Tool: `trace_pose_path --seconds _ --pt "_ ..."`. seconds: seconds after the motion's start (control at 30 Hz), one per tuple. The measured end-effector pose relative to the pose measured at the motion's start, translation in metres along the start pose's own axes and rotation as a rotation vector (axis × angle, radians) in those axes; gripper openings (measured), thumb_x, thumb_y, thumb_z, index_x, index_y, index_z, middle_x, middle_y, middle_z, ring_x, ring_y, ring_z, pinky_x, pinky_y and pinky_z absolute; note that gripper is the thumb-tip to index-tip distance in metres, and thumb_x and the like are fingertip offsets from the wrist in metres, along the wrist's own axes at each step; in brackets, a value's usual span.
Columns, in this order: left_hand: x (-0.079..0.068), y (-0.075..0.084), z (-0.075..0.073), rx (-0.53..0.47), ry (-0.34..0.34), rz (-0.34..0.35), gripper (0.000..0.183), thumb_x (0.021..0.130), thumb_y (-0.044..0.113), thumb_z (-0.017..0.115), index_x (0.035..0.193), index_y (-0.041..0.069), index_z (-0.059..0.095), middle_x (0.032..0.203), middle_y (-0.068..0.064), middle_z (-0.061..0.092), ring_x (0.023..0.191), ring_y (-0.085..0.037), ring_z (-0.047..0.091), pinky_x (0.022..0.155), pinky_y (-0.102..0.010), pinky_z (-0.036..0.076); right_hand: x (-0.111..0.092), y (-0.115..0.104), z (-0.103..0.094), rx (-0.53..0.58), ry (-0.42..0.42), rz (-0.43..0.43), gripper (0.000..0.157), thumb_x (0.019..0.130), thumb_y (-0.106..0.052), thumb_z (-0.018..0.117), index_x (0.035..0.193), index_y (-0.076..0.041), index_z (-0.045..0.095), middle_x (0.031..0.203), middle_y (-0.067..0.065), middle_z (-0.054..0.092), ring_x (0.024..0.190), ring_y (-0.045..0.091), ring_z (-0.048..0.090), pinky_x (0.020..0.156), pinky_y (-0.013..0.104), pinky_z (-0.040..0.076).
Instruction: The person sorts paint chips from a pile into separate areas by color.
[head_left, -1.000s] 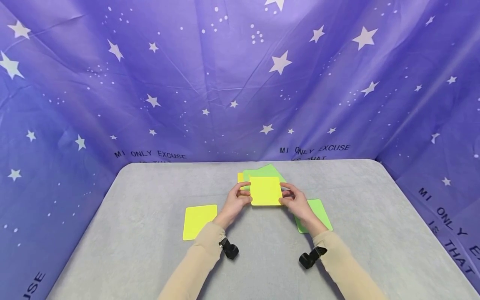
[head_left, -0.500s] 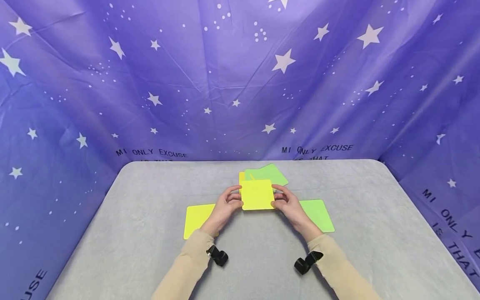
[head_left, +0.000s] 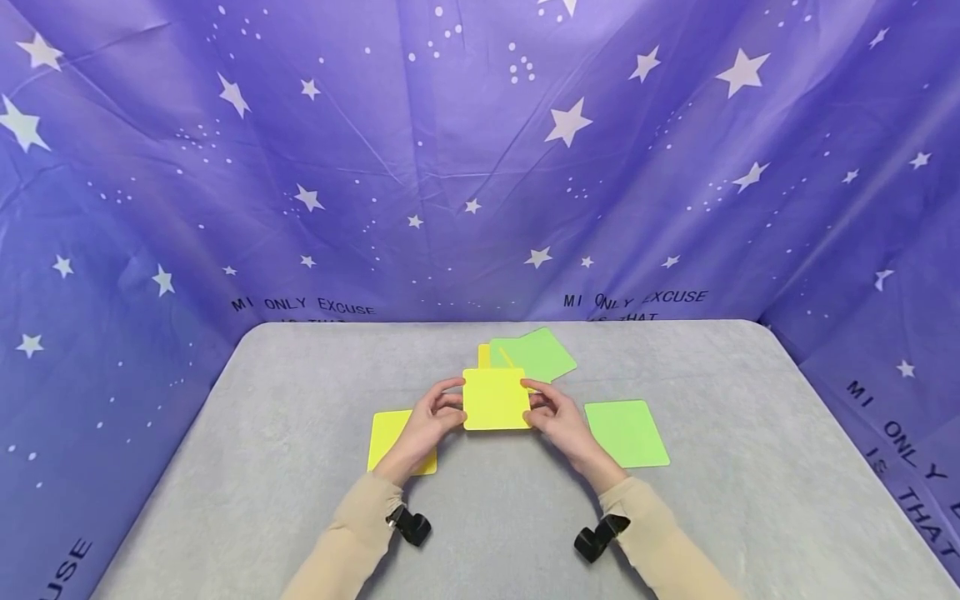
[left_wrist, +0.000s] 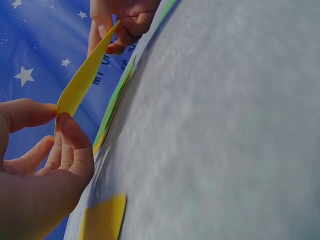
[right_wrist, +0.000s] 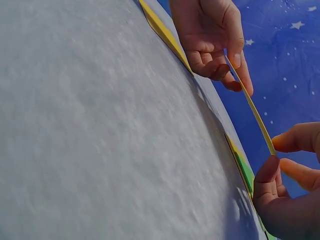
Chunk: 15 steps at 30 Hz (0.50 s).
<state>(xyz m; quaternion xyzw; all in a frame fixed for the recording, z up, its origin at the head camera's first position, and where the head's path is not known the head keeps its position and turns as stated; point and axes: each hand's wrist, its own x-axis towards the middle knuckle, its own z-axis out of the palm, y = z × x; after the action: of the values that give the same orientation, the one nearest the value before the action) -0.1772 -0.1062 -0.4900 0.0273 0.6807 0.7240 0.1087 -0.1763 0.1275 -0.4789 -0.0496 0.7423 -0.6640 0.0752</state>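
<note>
Held card point(head_left: 497, 400), pile point(head_left: 546, 354) behind; other cards point(head_left: 628, 435) either side

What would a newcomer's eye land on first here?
Probably the bright yellow card, raised above the grey table in the grip of the left hand and right hand, one at each side edge. Next comes the purple star-printed curtain filling the background. Behind that card lies an overlapping pile of green and yellow cards, with a flat green card to the right.

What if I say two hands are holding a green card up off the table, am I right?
The colour is wrong: it's a yellow card that the left hand and right hand hold up, as the head view shows.
</note>
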Motion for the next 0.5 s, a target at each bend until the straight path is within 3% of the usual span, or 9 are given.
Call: trace_pose_path --seconds 0.5 --pt "-0.027 -0.002 -0.041 0.146 -0.021 0.024 0.057 0.084 -0.007 0.061 0.139 -0.001 0.045 0.115 -0.02 0.055 0.09 -0.021 0.063 0.075 -0.026 0.051 -0.004 0.002 0.038 -0.083 -0.11 -0.095 0.054 0.079 0.015 0.06 0.131 0.014 0.046 0.095 0.016 0.05 0.07 0.012 0.047 0.061 0.017 0.043"
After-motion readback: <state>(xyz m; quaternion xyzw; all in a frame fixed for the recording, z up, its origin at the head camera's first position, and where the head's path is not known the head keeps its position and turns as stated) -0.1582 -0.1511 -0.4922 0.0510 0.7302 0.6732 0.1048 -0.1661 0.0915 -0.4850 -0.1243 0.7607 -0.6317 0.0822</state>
